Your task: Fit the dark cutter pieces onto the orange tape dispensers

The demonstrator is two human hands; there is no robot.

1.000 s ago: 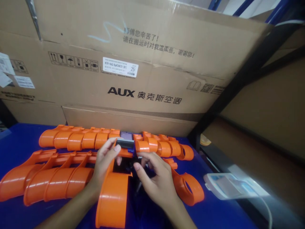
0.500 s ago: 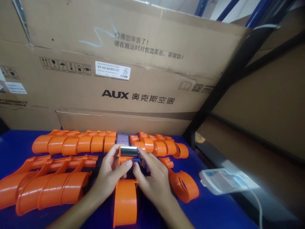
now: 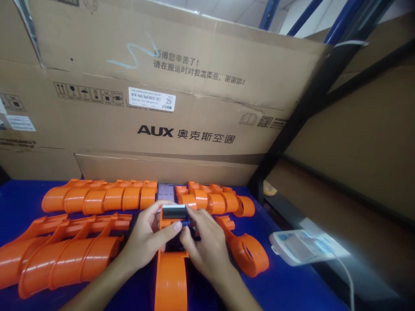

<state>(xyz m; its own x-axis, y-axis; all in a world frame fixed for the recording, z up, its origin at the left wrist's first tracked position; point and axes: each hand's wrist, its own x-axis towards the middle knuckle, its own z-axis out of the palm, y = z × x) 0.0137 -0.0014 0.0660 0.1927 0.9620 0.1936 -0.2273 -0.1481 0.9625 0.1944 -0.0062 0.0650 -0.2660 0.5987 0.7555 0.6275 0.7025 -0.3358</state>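
My left hand is closed on the upper part of an orange tape dispenser, its thumb across the front. At the dispenser's top is a black roller piece with a pale toothed edge. My right hand pinches the right side of that top end, by a small dark blue part. The dispenser's wide curved body hangs down towards me between my forearms. My fingers hide part of the piece behind the roller.
Rows of orange dispensers lie left and right on the blue table. A phone showing a timer stands behind my hands. A large cardboard box rises behind. A whitish plastic case with a cable lies right.
The dispenser and both hands sit slightly lower in view. My right fingers have shifted a little at the dispenser's top, and more of the phone shows.
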